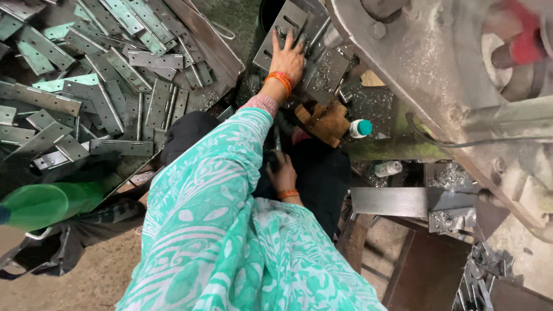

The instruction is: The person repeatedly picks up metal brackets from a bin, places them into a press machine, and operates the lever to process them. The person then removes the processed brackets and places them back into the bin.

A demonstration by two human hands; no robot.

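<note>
Nearest, a green and white patterned cloth [230, 247] drapes over the person's arm and lap and hides most of what lies below. Just beyond its edge the right hand [283, 175], an orange bangle at the wrist, sits low in dark shadow; its fingers curl around something thin and upright, but the shade makes it impossible to tell what it is or how tightly it is held. To the near left a green plastic bottle [46, 204] lies on its side, cut off by the picture's edge. Right of the hand, a flat steel sheet [391, 201] juts out, with metal shavings around it.

Farther on, the left hand [288, 57] reaches out with orange bangles on the wrist, fingers spread and pressed flat on a slotted metal plate [282, 29] at the machine; nothing is clamped in it. A wooden block [325, 121] and a teal-capped bottle [360, 128] lie just beneath. At the far left a heap of metal hinges [103, 75] fills a tray. The grey machine frame [426, 63] on the right runs out of view.
</note>
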